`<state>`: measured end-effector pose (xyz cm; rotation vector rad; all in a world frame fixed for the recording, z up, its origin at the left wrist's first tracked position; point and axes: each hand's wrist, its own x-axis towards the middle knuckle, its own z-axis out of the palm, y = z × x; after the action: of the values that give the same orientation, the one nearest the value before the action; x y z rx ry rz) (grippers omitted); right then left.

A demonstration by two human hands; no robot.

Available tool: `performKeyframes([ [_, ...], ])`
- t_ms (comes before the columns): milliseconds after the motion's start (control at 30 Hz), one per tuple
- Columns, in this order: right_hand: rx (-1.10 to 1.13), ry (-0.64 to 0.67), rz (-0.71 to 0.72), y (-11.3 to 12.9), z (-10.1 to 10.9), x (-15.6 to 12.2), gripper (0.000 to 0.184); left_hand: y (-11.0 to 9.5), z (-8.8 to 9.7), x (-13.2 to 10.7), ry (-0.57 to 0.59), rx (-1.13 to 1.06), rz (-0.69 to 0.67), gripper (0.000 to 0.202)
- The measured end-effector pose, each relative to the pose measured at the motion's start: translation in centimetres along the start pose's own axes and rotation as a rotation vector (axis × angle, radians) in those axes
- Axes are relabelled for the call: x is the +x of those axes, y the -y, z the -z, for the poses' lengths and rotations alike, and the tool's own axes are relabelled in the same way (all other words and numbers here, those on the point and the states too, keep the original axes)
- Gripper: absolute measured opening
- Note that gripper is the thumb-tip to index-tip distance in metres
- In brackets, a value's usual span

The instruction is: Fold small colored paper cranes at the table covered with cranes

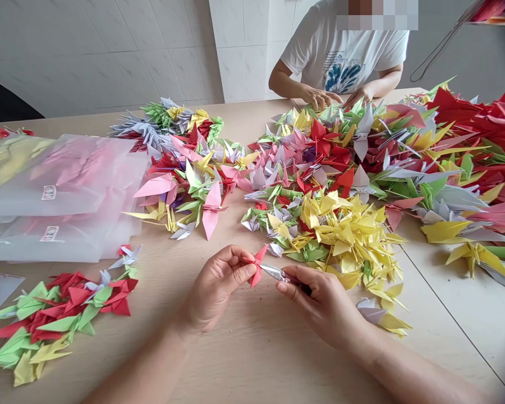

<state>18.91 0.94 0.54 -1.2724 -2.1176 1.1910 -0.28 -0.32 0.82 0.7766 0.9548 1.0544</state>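
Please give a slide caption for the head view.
Left hand pinches a red paper crane, right hand holds a slim metal tool to it, beside heaps of coloured cranes on a table.

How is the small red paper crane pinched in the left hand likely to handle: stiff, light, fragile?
Probably very light: the red paper crane is thin folded paper, pinched by the left hand with fingertips alone. Likely crushable: its pointed wings would bend under a firm squeeze. The metal tool in the right hand could probably tear it.
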Motion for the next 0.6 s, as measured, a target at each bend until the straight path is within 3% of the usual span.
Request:
performKeyframes([
  [600,-0.002,0.002,0.002,0.0,-0.04,-0.08,0.033,0.0,-0.11,0.01,-0.013,-0.01,-0.004,0.004],
])
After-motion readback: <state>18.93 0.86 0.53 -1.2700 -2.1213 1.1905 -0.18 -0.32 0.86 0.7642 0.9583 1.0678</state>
